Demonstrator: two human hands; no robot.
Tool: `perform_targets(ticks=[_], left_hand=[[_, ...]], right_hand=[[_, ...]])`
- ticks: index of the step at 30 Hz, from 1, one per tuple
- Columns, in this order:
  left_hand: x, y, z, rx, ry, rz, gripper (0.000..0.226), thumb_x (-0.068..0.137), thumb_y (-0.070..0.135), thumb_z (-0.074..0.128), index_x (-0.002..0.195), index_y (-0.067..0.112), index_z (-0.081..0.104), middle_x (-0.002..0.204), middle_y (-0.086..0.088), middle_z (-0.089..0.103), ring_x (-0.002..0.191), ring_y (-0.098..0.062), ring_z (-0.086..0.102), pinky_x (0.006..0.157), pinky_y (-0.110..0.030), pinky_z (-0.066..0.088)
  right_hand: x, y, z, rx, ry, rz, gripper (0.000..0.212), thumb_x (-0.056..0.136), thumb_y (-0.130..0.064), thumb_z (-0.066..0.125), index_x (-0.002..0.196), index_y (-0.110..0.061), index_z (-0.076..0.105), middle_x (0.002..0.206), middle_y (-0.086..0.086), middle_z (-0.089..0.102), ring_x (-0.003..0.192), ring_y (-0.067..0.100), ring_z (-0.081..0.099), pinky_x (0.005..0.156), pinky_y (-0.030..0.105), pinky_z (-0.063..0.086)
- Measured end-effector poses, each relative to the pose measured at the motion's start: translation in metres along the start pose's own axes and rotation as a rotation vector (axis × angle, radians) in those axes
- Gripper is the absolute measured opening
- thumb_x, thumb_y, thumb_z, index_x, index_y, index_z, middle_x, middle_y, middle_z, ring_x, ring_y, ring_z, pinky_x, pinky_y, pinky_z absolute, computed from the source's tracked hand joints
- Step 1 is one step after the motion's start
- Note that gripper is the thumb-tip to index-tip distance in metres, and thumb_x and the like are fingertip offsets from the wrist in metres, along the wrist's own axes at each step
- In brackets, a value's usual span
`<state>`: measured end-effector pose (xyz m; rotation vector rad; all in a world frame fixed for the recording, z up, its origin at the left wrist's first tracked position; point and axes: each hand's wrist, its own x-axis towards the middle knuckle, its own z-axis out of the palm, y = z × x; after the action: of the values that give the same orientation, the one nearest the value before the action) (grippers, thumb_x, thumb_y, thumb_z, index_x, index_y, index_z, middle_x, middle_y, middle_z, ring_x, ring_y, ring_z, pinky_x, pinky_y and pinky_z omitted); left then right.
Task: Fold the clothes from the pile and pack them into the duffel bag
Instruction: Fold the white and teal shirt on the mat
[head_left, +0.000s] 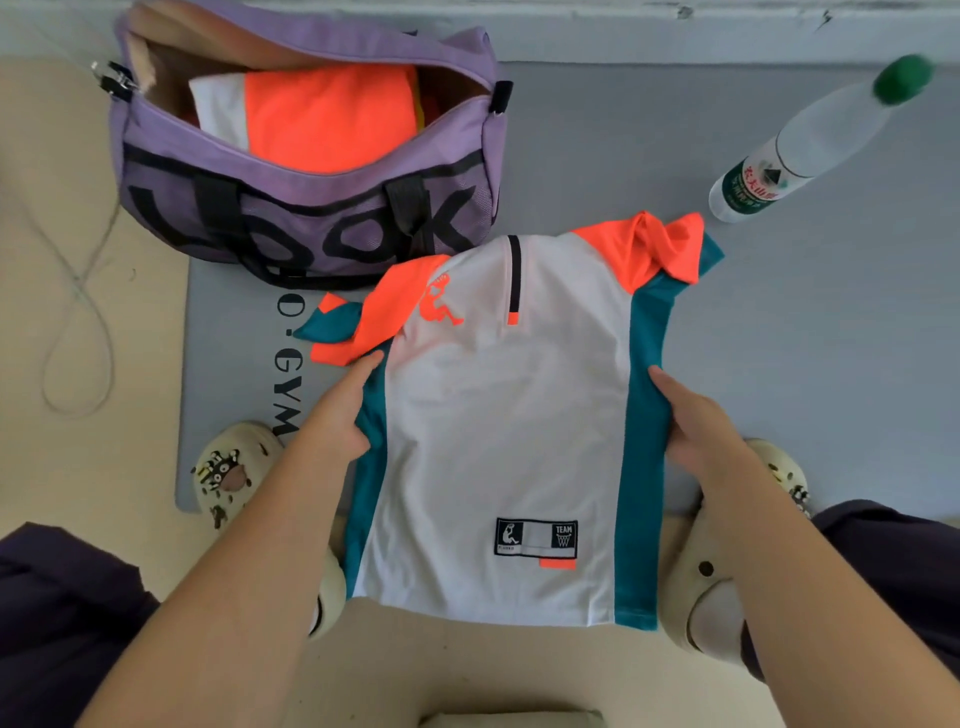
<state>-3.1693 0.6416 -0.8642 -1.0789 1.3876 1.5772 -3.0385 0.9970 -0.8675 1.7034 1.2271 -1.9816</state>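
A white jersey (509, 415) with orange shoulders and teal side panels lies spread face up on the grey mat (779, 322), collar pointing away from me. My left hand (337, 410) grips its left teal edge, fingers tucked under the fabric. At the right teal edge my right hand (696, 421) holds on the same way. The purple duffel bag (311, 208) stands open at the upper left. Inside it lies a folded orange and white garment (322, 119).
A plastic water bottle (810, 145) with a green cap lies on the mat at the upper right. A thin white cord (78, 312) loops over the beige floor at the left. My cream clogs (234, 467) flank the jersey's lower part.
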Motion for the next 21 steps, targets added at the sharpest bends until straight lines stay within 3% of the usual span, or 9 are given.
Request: perform_targets(ticks=[3, 6, 9, 11, 14, 16, 18, 19, 21], left_hand=[[-0.004, -0.002, -0.007, 0.009, -0.036, -0.001, 0.034, 0.089, 0.039, 0.069, 0.119, 0.023, 0.070, 0.119, -0.005, 0.071, 0.112, -0.023, 0.065, 0.104, -0.042, 0.046], [-0.008, 0.004, -0.017, -0.099, -0.004, 0.165, 0.024, 0.094, 0.029, 0.063, 0.116, 0.021, 0.069, 0.117, -0.003, 0.072, 0.103, -0.017, 0.069, 0.091, -0.035, 0.053], [-0.014, 0.022, -0.024, -0.180, -0.100, 0.316, 0.017, 0.096, 0.022, 0.058, 0.110, 0.024, 0.067, 0.105, 0.004, 0.075, 0.094, -0.011, 0.071, 0.079, -0.026, 0.056], [-0.016, 0.034, -0.024, -0.067, -0.128, 0.359, 0.017, 0.096, 0.020, 0.058, 0.111, 0.023, 0.066, 0.105, 0.002, 0.074, 0.096, -0.014, 0.069, 0.080, -0.027, 0.055], [-0.011, 0.043, -0.016, 0.277, 0.068, 0.447, 0.007, 0.094, 0.019, 0.063, 0.099, 0.015, 0.061, 0.099, -0.005, 0.068, 0.095, -0.022, 0.062, 0.081, -0.034, 0.047], [-0.013, 0.050, -0.011, 0.326, 0.182, 0.552, 0.020, 0.091, 0.020, 0.067, 0.109, 0.019, 0.059, 0.106, -0.005, 0.064, 0.091, -0.019, 0.063, 0.079, -0.032, 0.049], [-0.019, 0.059, -0.011, 0.223, 0.154, 0.627, 0.038, 0.092, 0.020, 0.067, 0.126, 0.034, 0.058, 0.117, 0.004, 0.061, 0.090, -0.010, 0.066, 0.073, -0.025, 0.053], [-0.022, 0.064, -0.014, 0.181, 0.131, 0.642, 0.038, 0.092, 0.021, 0.066, 0.125, 0.040, 0.061, 0.116, 0.005, 0.063, 0.088, -0.009, 0.067, 0.069, -0.023, 0.054], [-0.027, 0.072, -0.017, 0.197, 0.084, 0.634, 0.029, 0.091, 0.020, 0.068, 0.113, 0.039, 0.070, 0.105, -0.001, 0.070, 0.084, -0.012, 0.067, 0.064, -0.020, 0.053]], right_hand=[[0.002, -0.004, 0.005, -0.059, -0.041, 0.002, 0.027, 0.088, -0.032, 0.069, 0.102, -0.009, 0.067, 0.091, 0.006, 0.071, 0.079, 0.020, 0.066, 0.074, 0.036, 0.053], [0.001, -0.014, 0.001, 0.057, 0.080, -0.135, 0.015, 0.094, -0.028, 0.060, 0.101, -0.014, 0.062, 0.099, 0.004, 0.064, 0.084, 0.016, 0.060, 0.076, 0.032, 0.048], [-0.003, -0.028, -0.011, 0.151, 0.029, -0.284, 0.016, 0.100, -0.022, 0.051, 0.086, -0.017, 0.055, 0.085, -0.001, 0.064, 0.074, 0.010, 0.061, 0.068, 0.025, 0.050], [-0.008, -0.038, -0.014, 0.145, -0.024, -0.351, 0.018, 0.101, -0.020, 0.049, 0.085, -0.016, 0.055, 0.078, -0.003, 0.067, 0.070, 0.008, 0.064, 0.067, 0.023, 0.052], [-0.016, -0.051, -0.007, -0.055, 0.011, -0.431, 0.013, 0.098, -0.020, 0.055, 0.086, -0.016, 0.057, 0.083, 0.003, 0.066, 0.071, 0.013, 0.064, 0.071, 0.034, 0.051], [-0.021, -0.060, -0.001, -0.153, 0.082, -0.490, 0.004, 0.095, -0.020, 0.060, 0.094, -0.022, 0.058, 0.085, 0.008, 0.065, 0.069, 0.016, 0.062, 0.072, 0.040, 0.050], [-0.028, -0.069, 0.000, -0.108, 0.077, -0.543, 0.024, 0.094, -0.019, 0.060, 0.109, -0.037, 0.058, 0.083, 0.006, 0.066, 0.068, 0.016, 0.062, 0.068, 0.034, 0.053], [-0.030, -0.074, -0.001, -0.055, 0.039, -0.558, 0.032, 0.095, -0.016, 0.059, 0.113, -0.042, 0.059, 0.080, 0.003, 0.068, 0.068, 0.014, 0.063, 0.065, 0.028, 0.054], [-0.033, -0.082, -0.003, -0.049, -0.061, -0.583, 0.033, 0.096, -0.009, 0.056, 0.114, -0.035, 0.067, 0.083, 0.004, 0.068, 0.075, 0.014, 0.064, 0.072, 0.028, 0.054]])
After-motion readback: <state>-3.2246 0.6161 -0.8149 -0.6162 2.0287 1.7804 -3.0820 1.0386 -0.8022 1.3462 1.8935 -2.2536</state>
